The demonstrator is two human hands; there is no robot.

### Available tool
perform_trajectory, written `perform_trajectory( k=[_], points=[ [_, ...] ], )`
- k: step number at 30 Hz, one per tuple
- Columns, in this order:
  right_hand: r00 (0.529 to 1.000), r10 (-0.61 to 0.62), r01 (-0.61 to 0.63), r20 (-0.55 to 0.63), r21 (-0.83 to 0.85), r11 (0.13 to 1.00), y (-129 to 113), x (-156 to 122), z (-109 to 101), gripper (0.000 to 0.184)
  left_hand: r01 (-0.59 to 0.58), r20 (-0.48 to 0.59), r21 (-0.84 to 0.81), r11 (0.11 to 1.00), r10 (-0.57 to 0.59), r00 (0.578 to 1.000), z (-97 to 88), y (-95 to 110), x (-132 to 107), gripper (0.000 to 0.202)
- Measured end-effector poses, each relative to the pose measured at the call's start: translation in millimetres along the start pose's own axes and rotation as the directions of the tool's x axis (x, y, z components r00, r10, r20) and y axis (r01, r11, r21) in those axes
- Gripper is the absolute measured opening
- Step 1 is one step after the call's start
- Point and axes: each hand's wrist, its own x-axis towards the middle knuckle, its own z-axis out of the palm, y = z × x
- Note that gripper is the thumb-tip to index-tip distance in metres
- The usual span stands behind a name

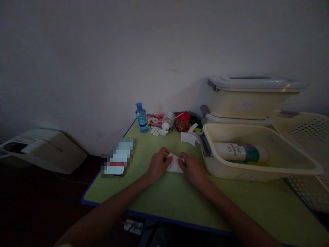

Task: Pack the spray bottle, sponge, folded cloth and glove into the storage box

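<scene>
Left hand: grip narrow, pinching the left side of the sheet; forearm reaching in from below
Right hand: grip likewise narrow, pinching the right side
Sheet: white, between both hands, over the surface; probably paper or cloth (the light is dim)
Bin: right of the hands; a bottle lies inside
Phone: left of the hands, screen up; blue bottle upright beyond it

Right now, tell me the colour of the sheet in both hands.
The sheet is white, seen in the head view.
</scene>
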Motion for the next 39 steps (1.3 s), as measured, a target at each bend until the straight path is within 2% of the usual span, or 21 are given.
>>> perform_trajectory(
  k=[6,11,15,21,27,32,36,39],
  points=[
    [0.999,0.048,-0.048,-0.004,-0.154,0.987,-6.6,-3.6,-1.8,0.027,-0.048,-0.055,0.087,0.995,0.053,0.997,5.1,-2.5,-0.7,0.018],
    [0.998,0.051,-0.054,-0.020,-0.172,0.984,-6.6,-4.2,-0.3,0.029,-0.075,-0.078,0.226,0.971,0.095,0.992,7.4,-2.6,-0.8,0.021],
    [0.998,0.056,-0.060,-0.032,-0.161,0.985,-5.9,-5.0,0.7,0.028,-0.085,-0.068,0.328,0.941,0.113,0.991,7.1,2.8,-1.9,0.023],
    [0.998,0.046,-0.055,-0.050,-0.205,0.977,-7.0,-6.7,-0.3,0.025,-0.037,-0.019,0.505,0.862,0.054,0.998,5.6,9.4,-5.1,0.027],
    [0.997,0.044,-0.055,-0.056,-0.220,0.974,-6.3,-4.3,1.6,0.027,-0.059,0.005,0.539,0.840,0.067,0.998,3.0,6.8,-3.9,0.024],
    [0.998,0.037,-0.048,-0.047,-0.256,0.965,-6.6,-4.1,2.6,0.027,-0.151,0.029,0.563,0.812,0.163,0.986,4.8,4.2,-2.3,0.015],
    [0.997,0.016,-0.035,-0.073,-0.258,0.965,-4.2,-4.8,0.8,0.023,-0.299,0.064,0.561,0.772,0.319,0.945,6.3,0.3,-0.1,0.015],
    [0.997,0.029,-0.045,-0.070,-0.245,0.969,-1.7,-4.5,0.1,0.021,-0.381,0.106,0.556,0.739,0.391,0.914,6.2,-1.5,2.0,0.019]
  ],
)
